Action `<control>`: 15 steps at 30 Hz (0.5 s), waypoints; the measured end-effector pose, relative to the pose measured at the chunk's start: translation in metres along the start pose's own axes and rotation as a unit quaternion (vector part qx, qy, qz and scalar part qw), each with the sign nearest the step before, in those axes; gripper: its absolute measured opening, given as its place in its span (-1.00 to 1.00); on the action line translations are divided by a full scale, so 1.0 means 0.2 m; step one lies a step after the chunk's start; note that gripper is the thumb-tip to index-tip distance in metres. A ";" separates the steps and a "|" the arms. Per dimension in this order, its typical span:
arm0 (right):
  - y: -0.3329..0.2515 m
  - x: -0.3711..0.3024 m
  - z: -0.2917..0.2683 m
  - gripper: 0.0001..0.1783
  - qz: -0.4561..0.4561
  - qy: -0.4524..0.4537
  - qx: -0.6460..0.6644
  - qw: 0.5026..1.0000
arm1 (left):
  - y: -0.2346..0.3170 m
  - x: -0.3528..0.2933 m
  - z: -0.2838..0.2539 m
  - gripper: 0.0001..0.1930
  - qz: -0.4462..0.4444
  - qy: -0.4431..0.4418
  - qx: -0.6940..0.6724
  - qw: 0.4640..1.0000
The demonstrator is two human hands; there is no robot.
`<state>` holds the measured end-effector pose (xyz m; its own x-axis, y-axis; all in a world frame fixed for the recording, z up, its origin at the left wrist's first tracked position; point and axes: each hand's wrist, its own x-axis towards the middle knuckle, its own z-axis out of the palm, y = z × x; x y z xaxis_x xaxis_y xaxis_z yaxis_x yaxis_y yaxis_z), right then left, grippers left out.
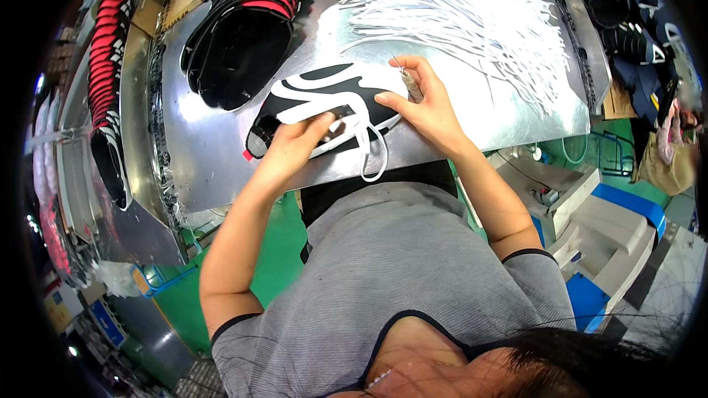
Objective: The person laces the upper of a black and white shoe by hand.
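A black and white shoe upper (pixel 328 103) lies on the metal table in front of me, with a small red tab at its left end. My left hand (pixel 291 147) grips its near edge, the fingertips partly hidden in the opening. From that opening a white lace (pixel 378 166) hangs in a loop over the table's front edge. My right hand (pixel 428 107) is closed around a short tool with a wrapped, brownish handle (pixel 411 85) and a thin metal point, like an awl. The thumb of that hand rests against the right end of the upper.
White laces (pixel 472 29) lie in a large spread pile at the far right of the metal table (pixel 210 169). A row of nested black and red uppers (pixel 247 44) stands at the far left. Another row (pixel 107 88) runs along the left side. Dark uppers (pixel 634 37) hang at the right.
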<state>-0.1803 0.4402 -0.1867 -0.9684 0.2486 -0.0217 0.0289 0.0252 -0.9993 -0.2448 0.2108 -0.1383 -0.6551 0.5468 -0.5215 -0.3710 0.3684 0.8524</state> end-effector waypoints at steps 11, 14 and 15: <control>0.05 -0.01 0.01 -0.50 0.135 0.028 0.061 0.989 | -0.01 0.19 -0.04 -0.79 0.049 0.082 -0.072 0.993; 0.06 -0.02 0.00 -0.55 0.151 0.007 0.068 0.986 | 0.02 0.17 -0.03 -0.77 0.019 0.023 -0.004 1.000; 0.04 -0.01 0.00 -0.57 0.151 -0.005 0.061 0.987 | 0.04 0.17 -0.02 -0.76 0.014 0.008 -0.028 0.999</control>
<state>-0.1775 0.4397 -0.1955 -0.9227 0.2173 -0.3185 0.2869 -0.1650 -0.9437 -0.2720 0.2297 -0.1491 -0.6753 0.5447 -0.4973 -0.3889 0.3099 0.8676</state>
